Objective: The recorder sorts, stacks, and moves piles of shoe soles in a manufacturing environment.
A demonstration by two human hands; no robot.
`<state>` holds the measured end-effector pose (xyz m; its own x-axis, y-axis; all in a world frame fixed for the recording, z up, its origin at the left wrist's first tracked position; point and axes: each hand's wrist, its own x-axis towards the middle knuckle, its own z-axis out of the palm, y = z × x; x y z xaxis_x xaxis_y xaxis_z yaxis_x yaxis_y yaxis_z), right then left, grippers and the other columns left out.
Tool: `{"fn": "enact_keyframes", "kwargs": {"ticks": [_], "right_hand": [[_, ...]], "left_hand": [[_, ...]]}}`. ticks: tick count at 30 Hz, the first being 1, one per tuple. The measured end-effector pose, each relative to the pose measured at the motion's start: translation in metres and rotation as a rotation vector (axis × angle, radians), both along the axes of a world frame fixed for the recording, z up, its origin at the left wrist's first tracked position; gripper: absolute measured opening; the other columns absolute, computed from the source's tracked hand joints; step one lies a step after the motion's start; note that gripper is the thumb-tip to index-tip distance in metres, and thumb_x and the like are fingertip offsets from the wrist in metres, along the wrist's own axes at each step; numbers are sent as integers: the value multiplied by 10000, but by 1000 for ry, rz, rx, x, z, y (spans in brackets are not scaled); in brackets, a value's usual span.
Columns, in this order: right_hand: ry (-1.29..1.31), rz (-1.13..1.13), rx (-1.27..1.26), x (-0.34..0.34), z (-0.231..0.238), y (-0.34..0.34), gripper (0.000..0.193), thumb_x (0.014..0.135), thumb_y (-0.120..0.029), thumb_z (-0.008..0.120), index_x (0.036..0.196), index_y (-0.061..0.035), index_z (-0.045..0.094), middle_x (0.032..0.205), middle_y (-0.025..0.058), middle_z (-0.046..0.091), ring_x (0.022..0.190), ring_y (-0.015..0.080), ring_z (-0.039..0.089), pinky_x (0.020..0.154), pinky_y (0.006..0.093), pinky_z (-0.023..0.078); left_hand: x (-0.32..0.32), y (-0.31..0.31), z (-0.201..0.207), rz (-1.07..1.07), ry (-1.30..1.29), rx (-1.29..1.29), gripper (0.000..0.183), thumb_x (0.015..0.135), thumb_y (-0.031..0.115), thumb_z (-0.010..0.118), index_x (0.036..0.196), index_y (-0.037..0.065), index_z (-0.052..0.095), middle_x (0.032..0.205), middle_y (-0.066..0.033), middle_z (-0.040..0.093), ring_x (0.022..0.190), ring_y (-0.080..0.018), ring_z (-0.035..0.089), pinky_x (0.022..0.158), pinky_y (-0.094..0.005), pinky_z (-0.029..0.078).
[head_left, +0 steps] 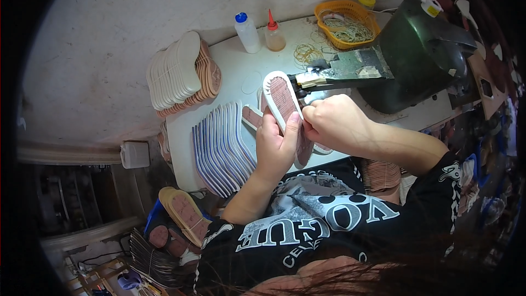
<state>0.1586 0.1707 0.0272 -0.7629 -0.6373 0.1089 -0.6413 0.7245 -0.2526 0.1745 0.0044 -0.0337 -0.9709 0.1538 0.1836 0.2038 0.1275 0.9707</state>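
Observation:
A shoe insole [283, 96] with a reddish-brown underside and a white edging pleated round its rounded end is held up at the middle of the worktable. My left hand [275, 145] grips it from the left, thumb lying on the brown face. On its right edge my right hand [335, 121] is closed, knuckles up; its fingertips are partly hidden. Just behind the insole is the narrow arm [345, 74] of a dark green machine [402, 57]. More brown-faced insoles [252, 116] lie on the table beneath and beside my hands.
Left of my hands stands a row of blue-and-white edged insoles [222, 148]; behind it are bundled cream insoles [175, 71]. At the back are a blue-capped bottle [247, 35], a red-tipped bottle [275, 38], rubber bands [308, 53] and a yellow basket [323, 11].

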Motion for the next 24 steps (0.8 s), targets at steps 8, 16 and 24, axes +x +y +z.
{"fn": "enact_keyframes", "kwargs": {"ticks": [8, 16, 24], "right_hand": [[-470, -49, -673, -6, -11, 20, 174, 818, -151, 697, 853, 16, 664, 688, 93, 648, 606, 151, 601, 596, 271, 485], [-388, -177, -626, -4, -27, 15, 117, 780, -110, 672, 782, 7, 668, 673, 123, 636, 586, 223, 613, 580, 311, 494], [129, -216, -360, 9, -44, 0, 139, 732, -111, 674, 663, -41, 575, 613, 69, 593, 525, 208, 579, 512, 318, 463]], "left_hand": [[-4, 6, 1, 125, 14, 305, 237, 932, 116, 546, 1097, -48, 499, 942, -109, 628, 832, -134, 592, 749, -287, 478], [-2, 10, -15, 134, 65, 67, 269, 907, 209, 579, 1034, -26, 542, 796, -157, 662, 706, -247, 660, 649, -348, 499], [-2, 13, -10, 160, 84, -130, 250, 904, 216, 571, 949, -26, 525, 686, -200, 627, 633, -378, 626, 563, -418, 475]]}}
